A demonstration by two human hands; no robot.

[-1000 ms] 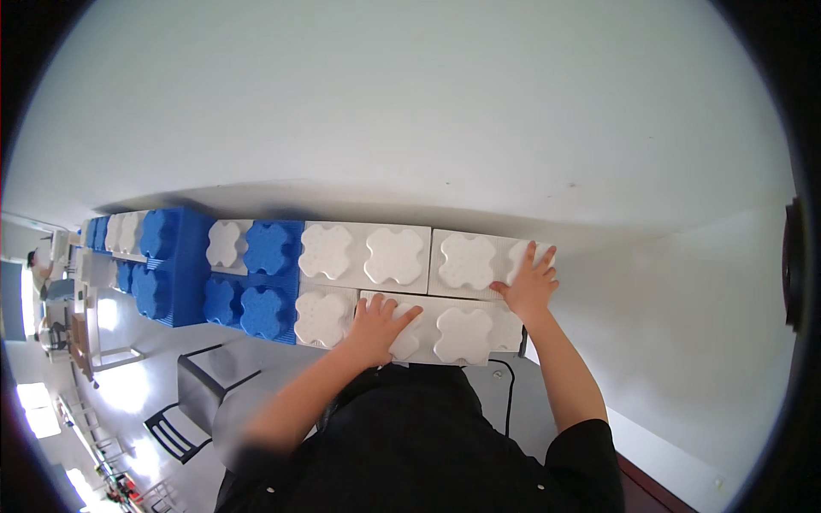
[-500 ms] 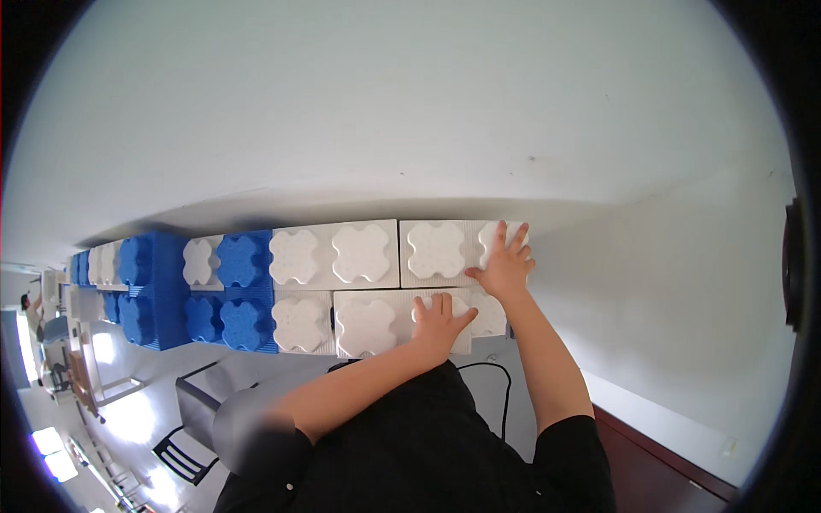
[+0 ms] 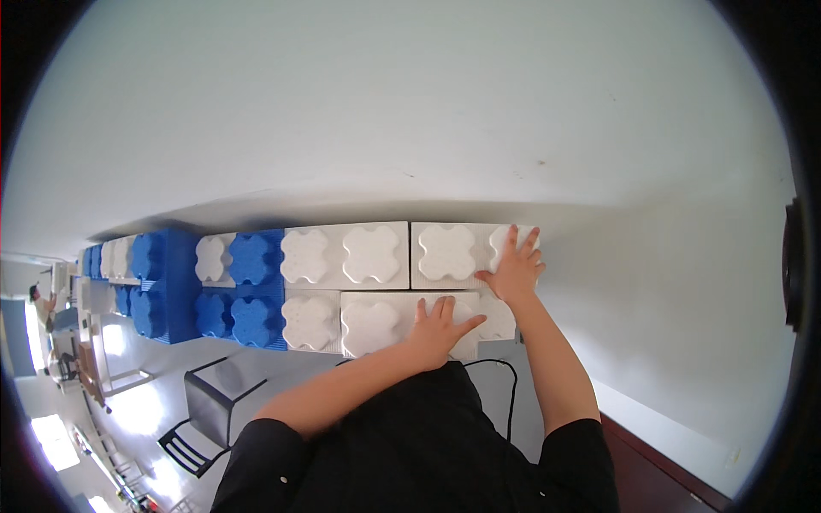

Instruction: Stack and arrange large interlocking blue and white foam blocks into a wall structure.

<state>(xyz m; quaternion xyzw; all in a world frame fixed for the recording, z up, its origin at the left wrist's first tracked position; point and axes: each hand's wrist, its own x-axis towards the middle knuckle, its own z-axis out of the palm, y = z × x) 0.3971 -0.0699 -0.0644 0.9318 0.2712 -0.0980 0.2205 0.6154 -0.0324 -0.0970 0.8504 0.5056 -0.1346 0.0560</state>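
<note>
Head view: white front block (image 3: 370, 323) and rear block (image 3: 445, 253) already lie in rows beside the wall (image 3: 385, 111); a dark seam suggests fitting remains unfinished. Left hand (image 3: 434, 332) spreads on the front block, right hand (image 3: 516, 270) splays over the rear block's right end, neither visibly gripping; both arms reach forward.

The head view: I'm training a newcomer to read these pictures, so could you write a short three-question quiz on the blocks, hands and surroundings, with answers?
1. Which hand lies over the rightmost white block in the row along the wall?
2. True or false: the blue blocks lie to the left of the left hand.
3. Fill the gap: the dark chair stands on the picture's ____ side.

Key:
1. The right hand.
2. True.
3. Left.
</note>
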